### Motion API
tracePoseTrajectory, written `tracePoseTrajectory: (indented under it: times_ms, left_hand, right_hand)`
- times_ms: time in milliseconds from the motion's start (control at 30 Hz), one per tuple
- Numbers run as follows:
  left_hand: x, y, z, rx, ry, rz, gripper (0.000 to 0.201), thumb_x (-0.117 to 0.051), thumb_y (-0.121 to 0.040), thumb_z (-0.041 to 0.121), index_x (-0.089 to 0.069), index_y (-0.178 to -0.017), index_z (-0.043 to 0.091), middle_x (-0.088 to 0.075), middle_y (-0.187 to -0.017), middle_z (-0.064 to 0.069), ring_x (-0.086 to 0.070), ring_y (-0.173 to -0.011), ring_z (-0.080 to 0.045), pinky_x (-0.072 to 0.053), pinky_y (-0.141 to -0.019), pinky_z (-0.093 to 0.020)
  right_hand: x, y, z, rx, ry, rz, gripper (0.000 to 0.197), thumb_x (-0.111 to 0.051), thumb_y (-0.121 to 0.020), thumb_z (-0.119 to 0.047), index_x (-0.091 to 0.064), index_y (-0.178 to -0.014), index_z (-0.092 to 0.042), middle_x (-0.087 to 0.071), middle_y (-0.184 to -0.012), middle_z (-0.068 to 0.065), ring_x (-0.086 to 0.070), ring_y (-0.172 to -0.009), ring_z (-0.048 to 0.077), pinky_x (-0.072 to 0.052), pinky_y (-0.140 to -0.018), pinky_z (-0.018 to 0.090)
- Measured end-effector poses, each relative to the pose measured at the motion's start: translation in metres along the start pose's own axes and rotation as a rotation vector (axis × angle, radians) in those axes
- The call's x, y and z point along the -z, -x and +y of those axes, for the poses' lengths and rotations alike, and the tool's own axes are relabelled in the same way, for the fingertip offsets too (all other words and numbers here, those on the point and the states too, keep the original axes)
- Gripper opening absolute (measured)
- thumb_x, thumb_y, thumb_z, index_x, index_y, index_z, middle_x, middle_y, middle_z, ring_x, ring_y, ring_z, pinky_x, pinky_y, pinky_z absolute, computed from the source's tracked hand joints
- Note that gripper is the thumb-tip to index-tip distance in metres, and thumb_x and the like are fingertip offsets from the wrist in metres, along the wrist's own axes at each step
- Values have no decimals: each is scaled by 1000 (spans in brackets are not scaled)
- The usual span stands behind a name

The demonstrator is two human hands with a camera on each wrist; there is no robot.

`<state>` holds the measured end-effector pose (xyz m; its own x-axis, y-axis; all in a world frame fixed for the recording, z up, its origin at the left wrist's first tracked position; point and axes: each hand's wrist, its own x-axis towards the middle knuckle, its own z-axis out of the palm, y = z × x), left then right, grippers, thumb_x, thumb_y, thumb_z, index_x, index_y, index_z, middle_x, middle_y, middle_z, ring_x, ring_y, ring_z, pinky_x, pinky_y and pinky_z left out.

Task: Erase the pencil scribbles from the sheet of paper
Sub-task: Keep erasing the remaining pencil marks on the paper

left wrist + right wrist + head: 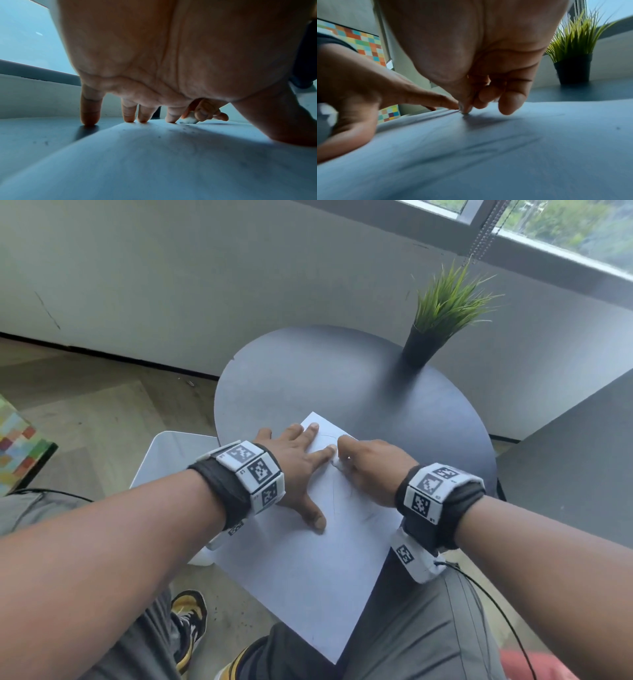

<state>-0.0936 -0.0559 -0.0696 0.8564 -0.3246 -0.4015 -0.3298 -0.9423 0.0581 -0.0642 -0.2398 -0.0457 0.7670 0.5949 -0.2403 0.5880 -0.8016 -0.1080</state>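
Observation:
A white sheet of paper (308,577) lies on the round dark table (342,378), its near corner hanging over my lap. Faint pencil scribbles (342,498) run across its middle, seen as blurred dark lines (471,148) in the right wrist view. My left hand (294,460) lies spread, its fingertips (128,120) and thumb pressing the sheet, the little finger on the table. My right hand (363,463) has its fingers curled and pinches a small white eraser (188,119), pressing it on the paper right next to my left index fingertip. Dark crumbs lie on the sheet nearby.
A black pot with a green grass plant (442,316) stands at the table's far right. A white stool or seat (171,460) sits left of the table. A grey wall and a window lie beyond; my knees are under the near table edge.

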Motion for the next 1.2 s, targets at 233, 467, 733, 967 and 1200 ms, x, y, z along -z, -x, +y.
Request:
tracePoseTrajectory:
  times_ms: [233, 467, 733, 967, 1200]
  left_hand:
    - [3, 6, 4, 14, 25, -25, 130, -62, -50, 93, -1, -154, 45, 13, -166, -3, 6, -152, -27, -19, -114, -58]
    - [15, 17, 19, 72, -18, -58, 125, -72, -52, 84, -13, -155, 43, -12, -161, -7, -10, -148, -28, -21, -114, -53]
    - [7, 19, 16, 74, -24, -59, 133, -67, -51, 89, 1, -155, 41, 7, -166, -4, 2, -152, -25, -15, -116, -56]
    - [0, 16, 9, 46, 1, -34, 135, -61, -50, 94, 5, -155, 40, 11, -166, -4, 6, -152, -26, -16, -115, -58]
    - [1, 14, 8, 47, 33, -38, 138, -62, -49, 94, 5, -156, 38, 14, -166, -6, 9, -152, -26, -12, -116, -61]
  right_hand:
    - [-2, 3, -3, 88, -66, -132, 12, -49, -95, -27, -50, -107, -26, -61, -93, -2, -54, -82, 23, -48, -73, 35]
    - [-11, 17, -13, 202, -48, -114, 20, -49, -92, -19, -46, -112, -20, -54, -90, -3, -54, -86, 26, -39, -67, 33]
    - [-5, 10, -5, 27, -22, -18, 15, -42, -98, -32, -44, -103, -18, -57, -89, 7, -53, -81, 32, -42, -65, 35]
    - [-6, 12, -9, 41, -85, -68, 16, -46, -95, -30, -48, -108, -21, -61, -95, 5, -56, -89, 29, -47, -75, 38]
    - [-13, 26, -22, 200, -56, -161, 11, -50, -94, -24, -49, -104, -19, -62, -94, 5, -54, -85, 27, -46, -73, 40]
